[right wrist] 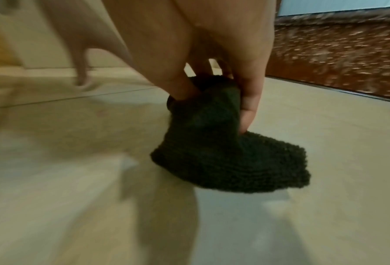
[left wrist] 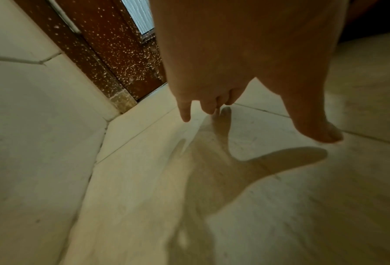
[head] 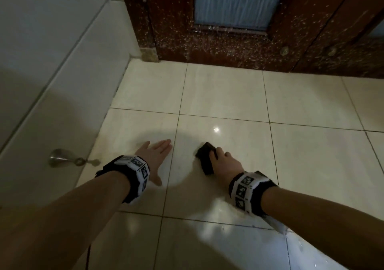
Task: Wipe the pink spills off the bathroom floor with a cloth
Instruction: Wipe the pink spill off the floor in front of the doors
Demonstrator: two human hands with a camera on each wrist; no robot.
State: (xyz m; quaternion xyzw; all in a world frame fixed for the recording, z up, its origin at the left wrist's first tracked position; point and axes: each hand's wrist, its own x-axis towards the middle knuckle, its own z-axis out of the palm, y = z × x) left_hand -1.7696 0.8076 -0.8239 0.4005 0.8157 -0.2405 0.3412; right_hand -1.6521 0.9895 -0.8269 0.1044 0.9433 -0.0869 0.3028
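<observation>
A dark folded cloth (head: 204, 159) lies against the cream tiled floor (head: 228, 95), and my right hand (head: 223, 159) grips it from the right with curled fingers. In the right wrist view the cloth (right wrist: 223, 157) hangs from my thumb and fingers (right wrist: 249, 107), its lower fold touching the tile. My left hand (head: 154, 152) hovers flat and open just above the floor to the cloth's left, fingers straight; its shadow shows below the left hand (left wrist: 234, 71) in the left wrist view. A faint pinkish trace (right wrist: 100, 112) shows on the tile left of the cloth; it is blurred.
A brown wooden door (head: 239, 47) speckled with white droplets closes off the far side. A tiled wall (head: 62, 61) runs along the left, with a metal fitting (head: 60, 158) low on it. Water drops (head: 301, 247) glisten on the floor at the near right.
</observation>
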